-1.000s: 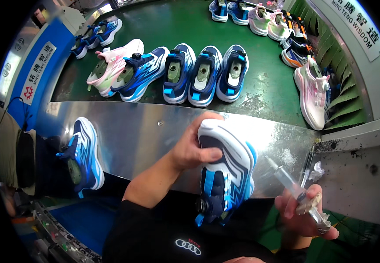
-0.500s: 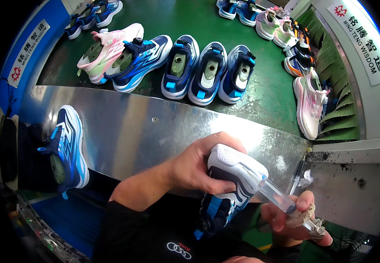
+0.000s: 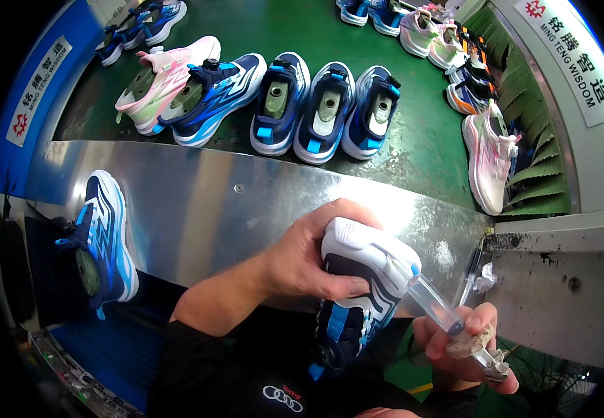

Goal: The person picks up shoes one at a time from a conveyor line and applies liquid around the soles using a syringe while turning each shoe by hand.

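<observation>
My left hand (image 3: 305,261) is wrapped round a navy, white and blue sneaker (image 3: 378,268), its white sole turned up and away from me. In my right hand (image 3: 448,341) is a clear syringe (image 3: 433,302), held by its rear end with the fingers curled about it. The tip of the syringe meets the sole's right edge, where sole and upper join; the exact contact is too small to make out. Crumpled beige material (image 3: 473,343) covers part of the syringe's rear, by the fingers.
Across the metal ledge (image 3: 204,188) lies a green work surface (image 3: 246,28) with a row of navy sneakers (image 3: 324,115) and a pink one (image 3: 169,76). More shoes line the right side beside green strip flaps (image 3: 535,139). Another blue sneaker (image 3: 110,237) sits at the ledge's left end.
The view has shifted a little. My left hand and the sneaker have risen slightly, and the syringe tip has moved a little farther along the sole's edge. Both grips stay the same.
</observation>
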### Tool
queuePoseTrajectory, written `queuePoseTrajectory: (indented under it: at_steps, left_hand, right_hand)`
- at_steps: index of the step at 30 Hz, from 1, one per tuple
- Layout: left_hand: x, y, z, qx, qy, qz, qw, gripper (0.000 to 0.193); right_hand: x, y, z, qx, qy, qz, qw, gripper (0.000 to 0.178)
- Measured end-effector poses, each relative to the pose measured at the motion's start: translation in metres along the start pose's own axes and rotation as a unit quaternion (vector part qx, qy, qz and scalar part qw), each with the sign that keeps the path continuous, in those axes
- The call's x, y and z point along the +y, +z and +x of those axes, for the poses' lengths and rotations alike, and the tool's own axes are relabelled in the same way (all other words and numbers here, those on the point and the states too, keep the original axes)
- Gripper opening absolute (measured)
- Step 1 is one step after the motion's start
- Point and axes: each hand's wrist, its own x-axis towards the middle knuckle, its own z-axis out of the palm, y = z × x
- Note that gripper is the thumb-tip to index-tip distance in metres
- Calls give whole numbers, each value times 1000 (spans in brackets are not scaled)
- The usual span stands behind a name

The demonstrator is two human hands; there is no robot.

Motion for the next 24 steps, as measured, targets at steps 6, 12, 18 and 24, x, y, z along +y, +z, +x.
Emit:
queuePoseTrajectory:
  at_steps: [6, 12, 18, 24]
  left_hand:
    - [-3, -4, 1, 42, -22, -7, 999, 61]
    - [-2, -10, 3, 90, -43, -28, 995, 61]
    - [-3, -13, 7, 164, -51, -9, 985, 67]
    - [-5, -12, 17, 187, -101, -64, 975, 65]
  right_hand:
    - [8, -5, -9, 53, -13, 1, 998, 81]
    - [23, -17, -25, 103, -36, 39, 993, 85]
    - [36, -38, -43, 68, -21, 22, 997, 90]
    - [52, -50, -57, -5, -49, 38, 998, 99]
